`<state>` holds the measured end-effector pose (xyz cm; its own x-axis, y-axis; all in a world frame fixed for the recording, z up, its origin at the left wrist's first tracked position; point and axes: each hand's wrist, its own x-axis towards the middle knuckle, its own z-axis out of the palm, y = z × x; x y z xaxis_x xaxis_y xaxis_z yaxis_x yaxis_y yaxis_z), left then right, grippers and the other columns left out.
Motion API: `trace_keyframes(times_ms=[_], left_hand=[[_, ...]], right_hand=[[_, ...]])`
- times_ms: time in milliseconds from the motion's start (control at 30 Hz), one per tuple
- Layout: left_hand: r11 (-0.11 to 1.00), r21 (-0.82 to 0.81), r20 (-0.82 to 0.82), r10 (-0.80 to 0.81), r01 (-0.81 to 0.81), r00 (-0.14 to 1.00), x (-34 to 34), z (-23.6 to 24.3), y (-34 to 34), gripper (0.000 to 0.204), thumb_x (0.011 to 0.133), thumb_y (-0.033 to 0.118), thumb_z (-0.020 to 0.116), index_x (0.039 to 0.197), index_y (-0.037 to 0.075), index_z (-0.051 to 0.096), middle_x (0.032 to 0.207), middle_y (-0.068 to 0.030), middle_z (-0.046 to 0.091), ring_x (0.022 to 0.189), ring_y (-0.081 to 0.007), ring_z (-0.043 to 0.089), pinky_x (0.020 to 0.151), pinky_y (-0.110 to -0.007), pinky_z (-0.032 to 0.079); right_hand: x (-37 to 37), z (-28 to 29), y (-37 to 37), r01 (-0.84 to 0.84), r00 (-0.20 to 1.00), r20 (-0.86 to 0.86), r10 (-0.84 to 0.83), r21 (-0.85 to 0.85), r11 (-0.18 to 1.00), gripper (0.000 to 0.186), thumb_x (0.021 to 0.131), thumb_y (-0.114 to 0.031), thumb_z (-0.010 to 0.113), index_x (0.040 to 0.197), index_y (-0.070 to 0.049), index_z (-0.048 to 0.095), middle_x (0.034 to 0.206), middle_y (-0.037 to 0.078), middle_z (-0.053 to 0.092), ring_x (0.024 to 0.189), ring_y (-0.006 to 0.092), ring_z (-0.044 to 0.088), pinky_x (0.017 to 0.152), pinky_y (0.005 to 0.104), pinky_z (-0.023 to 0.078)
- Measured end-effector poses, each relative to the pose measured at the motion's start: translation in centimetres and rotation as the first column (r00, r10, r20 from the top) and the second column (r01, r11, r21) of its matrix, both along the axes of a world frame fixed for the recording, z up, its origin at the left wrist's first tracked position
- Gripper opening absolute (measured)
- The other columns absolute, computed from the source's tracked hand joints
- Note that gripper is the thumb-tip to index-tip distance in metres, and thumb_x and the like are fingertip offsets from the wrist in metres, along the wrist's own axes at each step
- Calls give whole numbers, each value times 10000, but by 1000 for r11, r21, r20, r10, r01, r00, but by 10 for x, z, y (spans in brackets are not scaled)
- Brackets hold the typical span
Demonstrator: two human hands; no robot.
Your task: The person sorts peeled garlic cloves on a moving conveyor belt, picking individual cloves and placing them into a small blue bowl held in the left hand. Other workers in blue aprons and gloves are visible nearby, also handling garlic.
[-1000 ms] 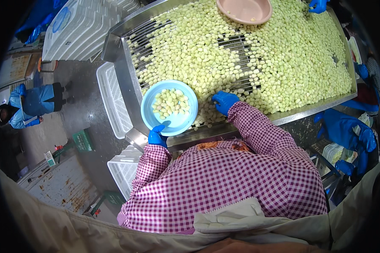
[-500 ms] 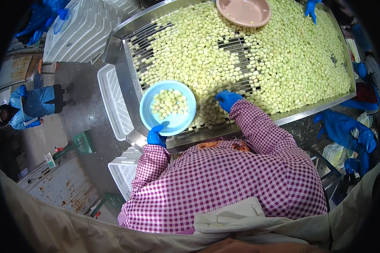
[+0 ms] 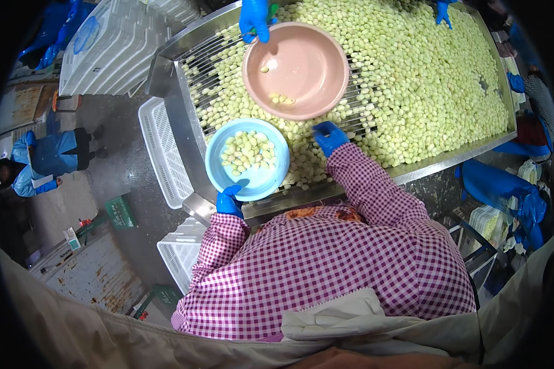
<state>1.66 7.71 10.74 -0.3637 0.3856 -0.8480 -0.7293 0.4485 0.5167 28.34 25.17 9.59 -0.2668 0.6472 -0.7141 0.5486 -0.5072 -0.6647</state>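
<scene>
A light blue basin (image 3: 215, 150) stands at the near left of a metal sorting table (image 3: 197, 117), with several pale green oval fruits (image 3: 250, 147) inside. My left hand (image 3: 229, 201), in a blue glove, grips its near rim. To the right of this basin, my blue-gloved right hand (image 3: 330, 138) hovers low over the loose fruits (image 3: 425, 104). Its fingers are curled together; what they hold, if anything, is hidden. Just beyond my hands is a wide pink basin (image 3: 308, 67) with a few yellowish pieces at its bottom. A co-worker's gloved hand (image 3: 254, 21) is at its far rim, beside something small and green.
Another co-worker's gloved hand (image 3: 443, 13) reaches over the far right of the table. White crates (image 3: 104, 52) are stacked at far left, and a white perforated tray (image 3: 165, 147) lies along the table's left side. A person in blue (image 3: 52, 154) stands farther left.
The pink basin has come nearer and to the left, with a co-worker's hand now at its rim. My right hand has shifted slightly away from me; my left hand keeps its grip.
</scene>
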Motion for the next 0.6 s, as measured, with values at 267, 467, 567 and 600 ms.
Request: trace_keyframes(times_ms=[267,467,567,600], left_hand=[[994,95,196,-67,49,978,-19,-31,0,603,717,12,537,1305,-28,413,1258,-218,506,1179,-367,481,1032,-510,380],[996,23,238,74,-81,969,4,16,30,587,748,14,511,1325,-20,403,1294,-217,485,1205,-386,463,1041,-563,355],[997,82,-5,6,-5,1000,20,42,60,631,808,34,520,1393,4,288,1320,-219,453,1166,-354,508,961,-501,467],[997,83,-95,6,2,995,22,48,72,634,822,37,517,1404,12,265,1323,-221,447,1157,-349,515,947,-484,480]], right_hand=[[-20,-3,-7,-90,971,-226,83,-23,996,329,903,-271,593,1158,-63,605,1053,121,647,805,174,630,713,301,544],[75,-11,27,87,993,-72,-96,-112,990,363,946,-287,516,1210,-39,542,1051,118,648,804,158,627,730,309,538],[103,-13,31,184,982,45,-181,-65,981,309,942,-248,525,1183,-58,559,1016,83,654,744,131,608,661,276,531],[104,-13,30,208,977,68,-202,-88,974,309,942,-253,524,1179,-57,563,1010,75,653,743,126,603,652,279,530]])
